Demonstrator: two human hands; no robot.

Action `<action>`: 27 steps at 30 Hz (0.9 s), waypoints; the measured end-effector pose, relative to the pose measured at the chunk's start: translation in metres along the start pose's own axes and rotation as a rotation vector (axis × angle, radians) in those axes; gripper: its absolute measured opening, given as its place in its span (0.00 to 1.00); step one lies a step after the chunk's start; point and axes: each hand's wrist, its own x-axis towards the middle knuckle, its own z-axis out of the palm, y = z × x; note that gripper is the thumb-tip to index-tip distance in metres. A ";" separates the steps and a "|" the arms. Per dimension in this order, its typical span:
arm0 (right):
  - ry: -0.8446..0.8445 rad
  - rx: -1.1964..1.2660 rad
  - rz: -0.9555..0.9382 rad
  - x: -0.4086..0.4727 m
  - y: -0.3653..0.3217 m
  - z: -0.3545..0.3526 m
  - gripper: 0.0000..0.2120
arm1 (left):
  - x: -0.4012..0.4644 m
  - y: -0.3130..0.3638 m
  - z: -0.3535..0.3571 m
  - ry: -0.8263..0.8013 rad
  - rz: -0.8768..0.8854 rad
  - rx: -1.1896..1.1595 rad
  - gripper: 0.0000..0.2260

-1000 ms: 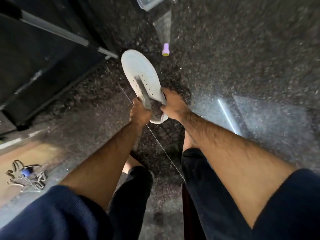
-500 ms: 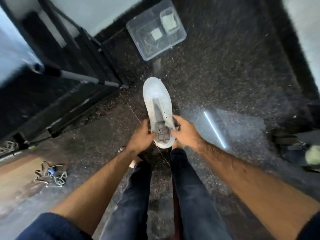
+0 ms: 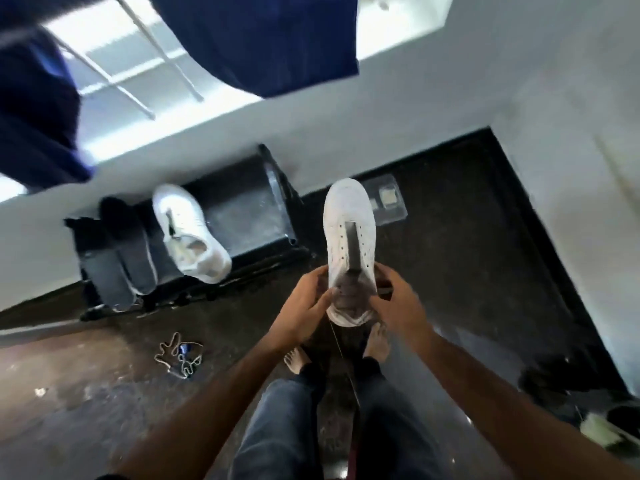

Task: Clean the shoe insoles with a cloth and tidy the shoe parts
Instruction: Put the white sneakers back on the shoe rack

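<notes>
2 hands hold 1 white shoe (image 3: 349,233) in the air, toe pointing away, over the dark floor (image 3: 485,271) and just above the person's bare feet (image 3: 377,342). The left hand (image 3: 304,303) wraps its grip round the heel from the left side, thumb across the opening; the right hand (image 3: 394,299) does the same from the right, fingers curled on the collar. So both grips are closed on the shoe, not wide. Something grey shows inside the heel opening, probably the insole, though it is too blurred to be sure.

A second shoe (image 3: 188,233) lies on its side on the low dark rack (image 3: 242,209) against the wall, beside a pair of dark shoes (image 3: 117,258). A tangle of laces (image 3: 178,355) lies on the floor to the left, well apart from the feet. A clear box (image 3: 391,202) sits by the wall, behind the toe of the held shoe.

What could go wrong, as I judge it: both hands hold only the heel end, so the long toe hangs out unsupported, and a loose grip would let it tip forward and drop onto the feet or the floor. If the person tugs the insole out 1-handed, it may crease or tear where it sticks. The floor looks glossy, maybe wet, and a clean part set down there would pick up dirt again. The laces could be stepped on or kicked away, and I see no cloth within reach.
</notes>
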 end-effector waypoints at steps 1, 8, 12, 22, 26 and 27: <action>-0.016 -0.025 -0.037 0.001 -0.017 0.004 0.29 | -0.003 0.002 -0.010 0.041 0.003 0.000 0.25; -0.152 -0.184 -0.141 0.047 -0.105 0.065 0.30 | 0.003 -0.011 -0.091 0.251 0.007 -0.138 0.29; -0.153 -0.210 -0.118 0.078 -0.123 0.120 0.31 | 0.022 -0.033 -0.142 0.243 -0.034 -0.099 0.29; -0.039 -0.269 0.029 0.133 -0.138 0.213 0.26 | 0.068 -0.091 -0.210 0.117 0.023 -0.151 0.28; 0.020 -0.361 0.015 0.139 -0.142 0.217 0.25 | 0.079 -0.103 -0.213 0.005 0.043 -0.187 0.24; 0.021 -0.369 0.019 0.140 -0.142 0.218 0.25 | 0.081 -0.108 -0.210 0.007 0.061 -0.180 0.23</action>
